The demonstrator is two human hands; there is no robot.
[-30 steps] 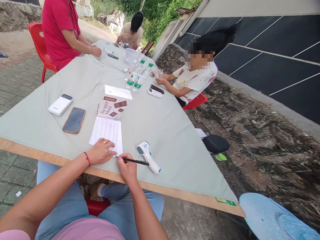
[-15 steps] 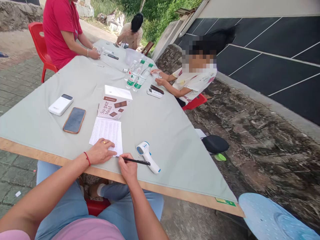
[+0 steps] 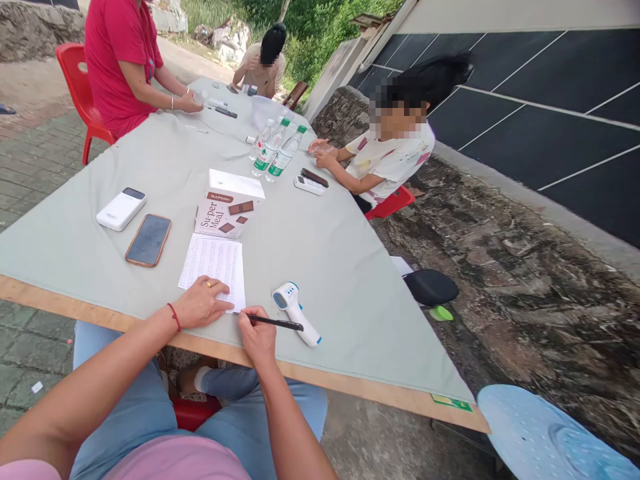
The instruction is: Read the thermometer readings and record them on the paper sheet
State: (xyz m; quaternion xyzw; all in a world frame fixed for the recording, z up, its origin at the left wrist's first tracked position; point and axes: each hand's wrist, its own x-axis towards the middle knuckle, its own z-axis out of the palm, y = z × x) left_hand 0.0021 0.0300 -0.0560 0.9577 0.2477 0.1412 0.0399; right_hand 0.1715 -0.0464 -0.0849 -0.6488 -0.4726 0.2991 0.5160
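Note:
My left hand (image 3: 204, 303) lies flat on the lower part of a white sheet of paper (image 3: 213, 257) covered in rows of small writing, fingers stretched out. Beside it, my right hand (image 3: 257, 335) grips a black pen (image 3: 277, 323), its tip at the sheet's bottom edge. A box (image 3: 230, 203) printed with brown bars stands upright at the top of the sheet. To the right of my right hand lies a white and blue infrared thermometer (image 3: 297, 313). A smartphone (image 3: 149, 240) in an orange-brown case and a white power bank (image 3: 121, 209) rest to the left.
Several water bottles (image 3: 270, 150) with green caps stand mid-table, near a white device (image 3: 309, 185). One person in red (image 3: 120, 67) is at the left side, another in a white shirt (image 3: 390, 157) at the right, a third at the far end. The table's wooden edge (image 3: 350, 385) runs before me.
My right hand and the pen have shifted very slightly to the right. My left hand stays put. The person on the right has moved their hands and head a little.

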